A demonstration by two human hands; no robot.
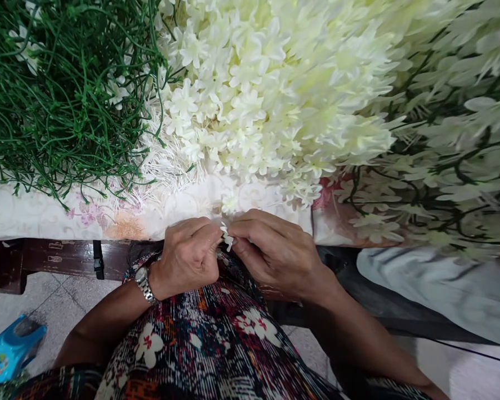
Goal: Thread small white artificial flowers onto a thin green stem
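Observation:
My left hand (189,255), with a metal watch on the wrist, and my right hand (275,253) meet fingertip to fingertip over my lap. Both are closed in a pinch on a small white plastic flower piece (226,238) held between them. They hover just in front of the table edge (108,216), which is covered by a pale floral cloth. Right behind them lies a big heap of cream-white artificial flowers (275,83).
A tangle of green plastic stems (66,94) fills the left of the table. More flower sprays on dark stems (454,144) lie at the right. A blue object (10,347) sits on the tiled floor at lower left. A pale cloth bundle (441,289) is at right.

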